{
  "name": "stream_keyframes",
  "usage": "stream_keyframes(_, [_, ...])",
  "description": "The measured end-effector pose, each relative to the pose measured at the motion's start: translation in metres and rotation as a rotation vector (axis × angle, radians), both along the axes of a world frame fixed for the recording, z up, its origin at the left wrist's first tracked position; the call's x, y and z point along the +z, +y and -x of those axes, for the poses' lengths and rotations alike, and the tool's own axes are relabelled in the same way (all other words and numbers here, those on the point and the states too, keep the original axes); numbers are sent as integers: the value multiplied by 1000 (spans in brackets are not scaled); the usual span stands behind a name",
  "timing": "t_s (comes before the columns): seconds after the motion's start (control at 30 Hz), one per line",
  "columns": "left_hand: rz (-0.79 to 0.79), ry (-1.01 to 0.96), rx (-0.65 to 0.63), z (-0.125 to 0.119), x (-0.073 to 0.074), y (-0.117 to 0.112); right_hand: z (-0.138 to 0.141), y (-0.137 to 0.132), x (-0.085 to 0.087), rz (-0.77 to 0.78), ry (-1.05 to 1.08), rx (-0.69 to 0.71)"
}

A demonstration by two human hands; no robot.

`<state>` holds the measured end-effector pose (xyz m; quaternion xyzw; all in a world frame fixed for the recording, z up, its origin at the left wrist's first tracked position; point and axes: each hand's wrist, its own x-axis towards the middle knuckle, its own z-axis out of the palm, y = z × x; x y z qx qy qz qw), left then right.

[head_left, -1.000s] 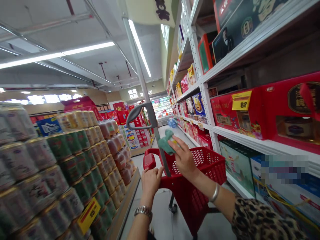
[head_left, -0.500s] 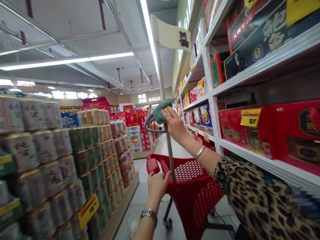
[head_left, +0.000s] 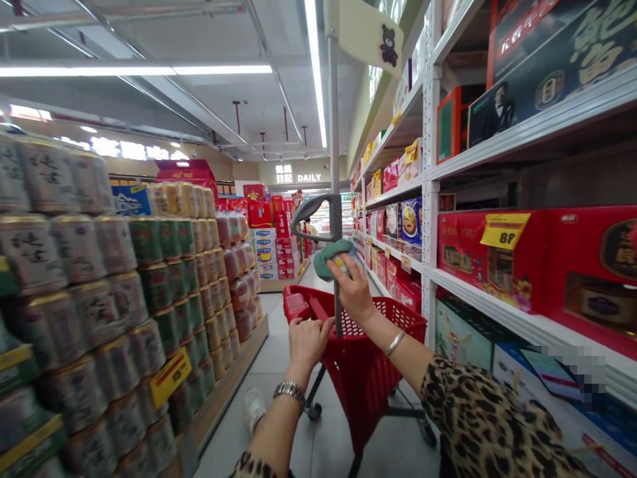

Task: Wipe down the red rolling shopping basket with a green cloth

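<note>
My right hand (head_left: 354, 292) is closed on a green cloth (head_left: 326, 259), pressed around the upright grey pole (head_left: 334, 119) of a red shopping cart (head_left: 358, 372). A grey loop handle (head_left: 311, 216) sticks out of the pole just above the cloth. Atop the pole is a cream flag (head_left: 361, 33) with a dark bear on it. My left hand (head_left: 308, 345) is lower down, its fingers curled over the cart's red handle (head_left: 297, 307) to the left of the pole.
Stacked can packs (head_left: 84, 265) line the left side on a low platform. White shelves (head_left: 432, 192) with red gift boxes (head_left: 492, 259) stand close on the right. Ahead the tiled aisle (head_left: 271, 332) runs toward more stacked boxes (head_left: 263, 252). A white shoe (head_left: 253, 406) shows below.
My right hand has slid the green cloth down the pole, from the loop handle to below it. My left hand stays on the cart handle. The view has shifted somewhat.
</note>
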<state>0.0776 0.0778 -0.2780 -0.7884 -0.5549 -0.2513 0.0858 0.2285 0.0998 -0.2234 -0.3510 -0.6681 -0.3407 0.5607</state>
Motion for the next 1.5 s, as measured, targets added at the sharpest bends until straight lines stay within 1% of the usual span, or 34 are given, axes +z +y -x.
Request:
stream_keyframes(0.1, [2, 31, 11, 1, 2, 1, -1, -3, -37, -70, -110, -13])
stream_keyframes(0.17, [-9, 39, 11, 3, 1, 2, -2, -6, -61, -75, -146, -9])
stream_keyframes(0.27, [-28, 56, 1, 6, -1, 3, -9, -11, -94, -14, -164, 49])
stream_keyframes(0.37, [-29, 58, -22, 7, -3, 2, -20, -15, -123, 71, -165, 103])
stream_keyframes(0.47, [-40, 37, -16, 6, -4, 2, -34, -20, -144, 158, -206, 104])
stream_keyframes(0.53, [-47, 34, 7, 4, -4, 2, -45, -23, -147, 199, -234, 99])
stream_keyframes(0.57, [-49, 34, 19, 4, -4, 2, -51, -24, -142, 203, -240, 95])
stream_keyframes(0.6, [-50, 34, 30, 3, -5, 2, -56, -24, -133, 191, -237, 88])
stream_keyframes(0.63, [-52, 33, 40, 3, -5, 2, -60, -24, -120, 167, -222, 75])
stream_keyframes(0.67, [-55, 31, 49, 2, -6, 2, -64, -24, -102, 133, -197, 58])
stream_keyframes(0.7, [-58, 28, 57, 1, -6, 2, -66, -24, -79, 90, -161, 37])
stream_keyframes(0.73, [-60, 24, 63, 0, -7, 2, -67, -25, -53, 51, -130, 20])
stream_keyframes(0.83, [-52, 7, 69, -3, -8, 2, -59, -27, 39, -63, -94, 32])
stream_keyframes(0.9, [-48, -4, 73, -6, -8, 2, -49, -26, 100, -80, -67, 56])
stream_keyframes(0.93, [-46, -7, 73, -6, -7, 1, -43, -24, 127, -79, -57, 66])
stream_keyframes(0.97, [-47, -10, 72, -7, -7, 0, -38, -21, 150, -61, -51, 72])
stream_keyframes(1.0, [-48, -11, 71, -8, -7, -1, -32, -17, 169, -29, -40, 74])
stream_keyframes(1.03, [-51, -12, 69, -8, -7, -3, -26, -13, 184, 11, -22, 72])
stream_keyframes(1.07, [-55, -12, 70, -8, -7, -4, -21, -9, 194, 59, -10, 67])
stream_keyframes(1.1, [-61, -12, 72, -8, -7, -5, -15, -5, 199, 99, -4, 64])
stream_keyframes(1.13, [-66, -12, 75, -8, -7, -5, -8, -3, 200, 124, -6, 63])
stream_keyframes(1.2, [-74, -14, 78, -8, -8, -6, 5, -3, 192, 125, -40, 65])
stream_keyframes(1.27, [-80, -19, 76, -8, -9, -5, 19, -8, 175, 76, -108, 55])
stream_keyframes(1.37, [-76, -22, 72, -8, -9, -3, 35, -19, 146, -20, -229, -11])
stream_keyframes(1.43, [-66, -16, 69, -8, -9, -3, 39, -24, 126, -89, -308, -63])
stream_keyframes(1.5, [-59, -11, 64, -8, -8, -4, 35, -24, 105, -137, -385, -96])
